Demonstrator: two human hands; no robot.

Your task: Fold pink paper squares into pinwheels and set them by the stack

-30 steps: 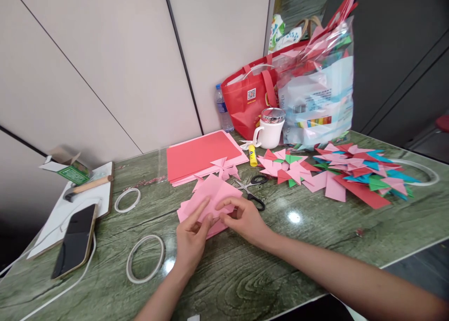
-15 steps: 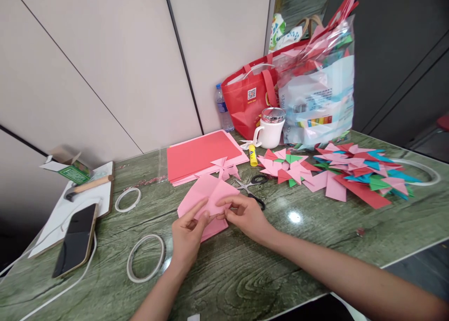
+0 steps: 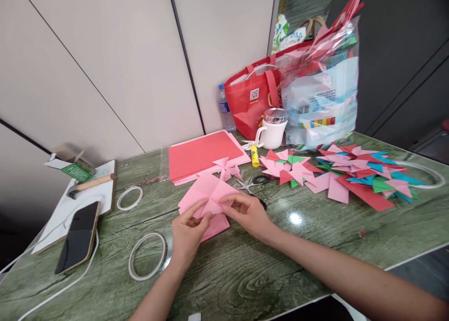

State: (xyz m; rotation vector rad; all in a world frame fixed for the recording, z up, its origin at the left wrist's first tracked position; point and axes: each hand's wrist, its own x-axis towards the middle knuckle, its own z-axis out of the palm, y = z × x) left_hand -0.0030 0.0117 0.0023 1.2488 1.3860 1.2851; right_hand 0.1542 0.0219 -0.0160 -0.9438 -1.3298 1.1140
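Note:
A creased sheet of pink paper (image 3: pixel 199 188) is between my two hands, partly folded, with several fold lines meeting near its middle. My left hand (image 3: pixel 189 225) pinches its lower left part between thumb and fingers. On the right side, my right hand (image 3: pixel 247 213) grips the paper's edge with thumb and forefinger. More pink paper (image 3: pixel 218 226) lies flat on the table beneath. Just behind the held sheet are a pink folded paper piece (image 3: pixel 228 168) and scissors with black handles (image 3: pixel 260 180), partly hidden by my right hand.
Red and pink sheets (image 3: pixel 206 153) lie at the back beside a glue stick (image 3: pixel 254 156) and a white mug (image 3: pixel 274 129). Folded colored paper pieces (image 3: pixel 368 167) cover the right. Tape rolls (image 3: pixel 147 256), a phone (image 3: pixel 79 237) and a hammer (image 3: pixel 93 184) are on the left.
My right thumb has shifted to the right, away from the left fingertips, and the folded flap at the paper's middle shows more. The view has shifted slightly.

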